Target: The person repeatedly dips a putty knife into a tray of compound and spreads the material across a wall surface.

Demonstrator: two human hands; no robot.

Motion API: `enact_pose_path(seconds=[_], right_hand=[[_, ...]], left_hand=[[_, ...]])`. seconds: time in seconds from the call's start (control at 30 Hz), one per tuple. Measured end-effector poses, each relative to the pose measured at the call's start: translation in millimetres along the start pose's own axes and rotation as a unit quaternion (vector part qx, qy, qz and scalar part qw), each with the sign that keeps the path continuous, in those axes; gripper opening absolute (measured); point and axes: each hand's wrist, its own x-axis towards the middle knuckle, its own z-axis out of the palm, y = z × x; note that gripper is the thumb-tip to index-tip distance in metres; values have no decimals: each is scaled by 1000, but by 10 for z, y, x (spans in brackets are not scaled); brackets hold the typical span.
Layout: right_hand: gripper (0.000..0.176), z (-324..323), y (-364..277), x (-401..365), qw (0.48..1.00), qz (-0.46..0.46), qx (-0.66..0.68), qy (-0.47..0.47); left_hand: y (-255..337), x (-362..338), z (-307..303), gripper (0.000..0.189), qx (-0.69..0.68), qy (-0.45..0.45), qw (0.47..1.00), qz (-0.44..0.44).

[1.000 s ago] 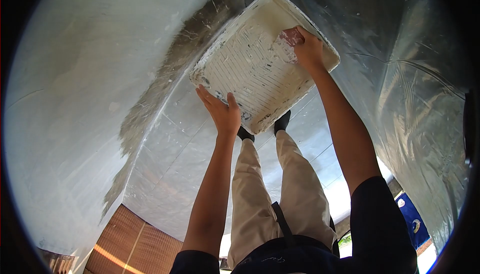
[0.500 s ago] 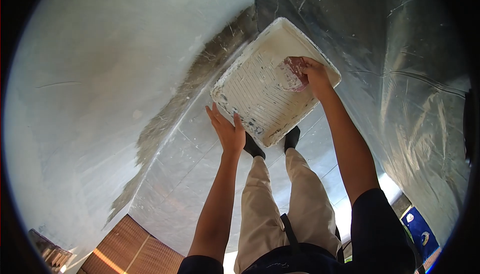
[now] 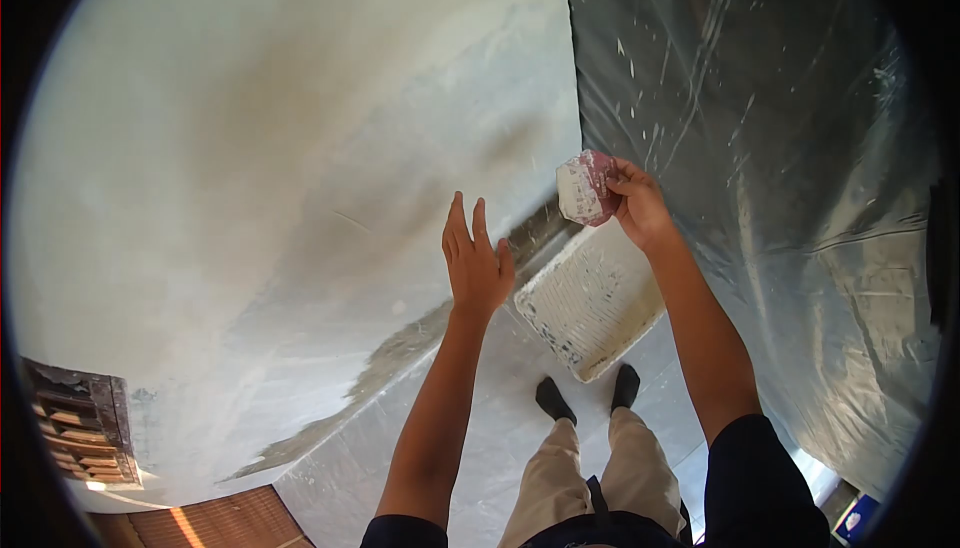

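Observation:
A reddish, many-sided flat piece (image 3: 588,188), its left part coated with whitish paste, is pinched at its right edge by my right hand (image 3: 642,210). Nothing is in my left hand (image 3: 478,260), raised with its fingers spread in front of the pale wall (image 3: 350,148). Below both hands, a white paint tray (image 3: 590,298) with a ribbed surface and dark specks lies on the floor sheet. My right forearm overlaps the view near its right side.
Dark plastic sheeting (image 3: 740,128) hangs on the right. Two dark-socked feet (image 3: 556,400) stand just below the tray. A wooden louvred window (image 3: 85,428) is at lower left, near a brown woven panel (image 3: 225,523).
The view has tilted up, showing more wall. My right hand has lifted the reddish piece away from the tray. My left hand has risen from beside the tray's edge.

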Motion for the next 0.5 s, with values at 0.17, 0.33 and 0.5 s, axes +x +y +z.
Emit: enact_pose_path(seconds=[0.17, 0.33, 0.5], right_hand=[[28, 670, -572, 62, 997, -52, 18, -55], [23, 1389, -1078, -30, 988, -125, 65, -58], [28, 1958, -1497, -118, 980, -164, 61, -91]], left_hand=[[23, 731, -752, 66, 74, 84, 989, 95], [28, 1270, -1471, 63, 143, 132, 968, 159], [0, 1691, -2150, 60, 181, 192, 943, 201]])
